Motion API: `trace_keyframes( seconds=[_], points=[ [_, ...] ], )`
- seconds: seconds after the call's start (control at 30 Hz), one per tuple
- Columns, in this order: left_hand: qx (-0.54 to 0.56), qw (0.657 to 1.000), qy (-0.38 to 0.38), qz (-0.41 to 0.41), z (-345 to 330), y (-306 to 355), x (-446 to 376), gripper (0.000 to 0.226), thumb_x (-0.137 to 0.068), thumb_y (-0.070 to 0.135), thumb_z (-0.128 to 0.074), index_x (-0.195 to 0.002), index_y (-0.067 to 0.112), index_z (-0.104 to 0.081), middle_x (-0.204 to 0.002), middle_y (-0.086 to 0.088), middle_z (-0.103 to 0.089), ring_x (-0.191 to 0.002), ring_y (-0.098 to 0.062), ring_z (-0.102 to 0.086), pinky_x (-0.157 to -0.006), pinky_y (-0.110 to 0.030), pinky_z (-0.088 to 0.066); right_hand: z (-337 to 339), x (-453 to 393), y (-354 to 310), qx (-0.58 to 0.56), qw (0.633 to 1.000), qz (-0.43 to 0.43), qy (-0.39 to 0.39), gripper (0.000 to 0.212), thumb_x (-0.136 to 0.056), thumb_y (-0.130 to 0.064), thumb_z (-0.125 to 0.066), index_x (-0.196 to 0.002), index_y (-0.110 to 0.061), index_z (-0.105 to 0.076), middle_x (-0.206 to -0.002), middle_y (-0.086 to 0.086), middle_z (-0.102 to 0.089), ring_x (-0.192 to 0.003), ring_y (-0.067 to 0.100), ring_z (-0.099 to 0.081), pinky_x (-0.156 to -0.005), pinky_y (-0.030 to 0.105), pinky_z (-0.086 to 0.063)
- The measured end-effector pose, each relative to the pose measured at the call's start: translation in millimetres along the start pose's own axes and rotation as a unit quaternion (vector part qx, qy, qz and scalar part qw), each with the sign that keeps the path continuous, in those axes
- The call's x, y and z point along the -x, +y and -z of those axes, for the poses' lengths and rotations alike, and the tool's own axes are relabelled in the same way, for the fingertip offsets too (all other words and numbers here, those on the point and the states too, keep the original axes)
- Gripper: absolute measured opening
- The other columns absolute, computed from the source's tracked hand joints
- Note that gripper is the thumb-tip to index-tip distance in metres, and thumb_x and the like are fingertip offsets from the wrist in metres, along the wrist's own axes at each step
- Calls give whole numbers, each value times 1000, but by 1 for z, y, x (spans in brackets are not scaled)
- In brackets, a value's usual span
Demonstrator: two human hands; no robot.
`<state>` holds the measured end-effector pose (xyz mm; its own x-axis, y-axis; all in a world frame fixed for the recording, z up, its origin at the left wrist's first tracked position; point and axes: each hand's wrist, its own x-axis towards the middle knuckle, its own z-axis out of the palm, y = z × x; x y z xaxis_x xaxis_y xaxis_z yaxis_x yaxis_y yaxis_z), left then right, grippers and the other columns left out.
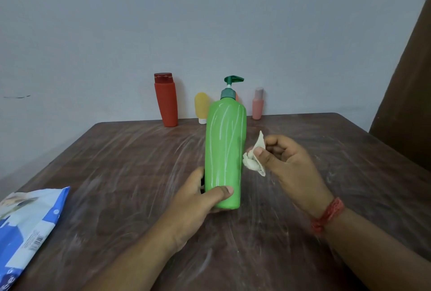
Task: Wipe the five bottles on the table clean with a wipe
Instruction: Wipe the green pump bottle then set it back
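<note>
You have the green pump bottle (pixel 225 150) upright near the middle of the desk (pixel 116 162), and white streaks run down its front, so sweep the wipe in long strokes from shoulder to base and turn the bottle as you go, or the back will be missed. Your left hand (pixel 198 199) grips it low at about 7 o'clock, thumb curled across the front and fingers (pixel 202 182) wrapped behind; keep that hold firm so the tall bottle does not tip. Your right hand (pixel 286 162) sits just beside it at 3 o'clock, pinching the crumpled wipe (pixel 254 159) between thumb and curled fingers, the wipe close to the bottle's side. At 12 o'clock the red bottle (pixel 166 102), yellow bottle (pixel 202 107) and pink bottle (pixel 258 104) wait; the wipes pack (pixel 25 227) lies at 8 o'clock.
</note>
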<state>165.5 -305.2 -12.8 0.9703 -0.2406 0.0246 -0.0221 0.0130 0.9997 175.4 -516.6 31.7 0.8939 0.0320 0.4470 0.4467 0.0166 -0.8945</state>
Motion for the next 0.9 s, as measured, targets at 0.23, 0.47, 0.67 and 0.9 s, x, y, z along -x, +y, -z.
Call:
trace_keyframes(
  seconds=[0.23, 0.47, 0.67, 0.9],
  points=[
    [-76, 997, -17, -27, -5, 8, 7, 45, -65, 52, -76, -108, 56, -63, -110, 14, -74, -102, -7, -71, -86, -27, -55, -16, 3, -1, 176, 975, 93, 98, 17, -87, -4, -72, -92, -16, -62, -81, 3, -59, -70, 14, -58, -60, 30, -51],
    [-20, 1000, 10, -21, -5, 8, 6, 60, -63, 45, -81, -120, 40, -63, -112, 5, -75, -105, -16, -72, -93, -42, -58, -23, 13, -8, 369, 908, 197, 10, 13, -94, -8, -65, -107, -8, -68, -104, -2, -60, -89, 3, -54, -79, 4, -37],
    [-7, 1000, 8, -15, -4, 7, 5, 70, -64, 43, -82, -130, 34, -60, -117, 3, -74, -108, -18, -71, -92, -42, -59, -20, 15, -8, 354, 916, 188, -22, 23, -88, -22, -75, -108, -12, -68, -105, -8, -59, -92, 2, -57, -79, 11, -44],
    [-56, 998, -14, -25, -5, 7, 7, 60, -66, 47, -80, -122, 44, -60, -115, 9, -74, -107, -11, -71, -89, -31, -56, -11, 10, -7, 324, 923, 201, 44, 29, -89, -3, -70, -114, -17, -68, -104, -8, -61, -96, 1, -59, -81, 13, -46]
  ],
)
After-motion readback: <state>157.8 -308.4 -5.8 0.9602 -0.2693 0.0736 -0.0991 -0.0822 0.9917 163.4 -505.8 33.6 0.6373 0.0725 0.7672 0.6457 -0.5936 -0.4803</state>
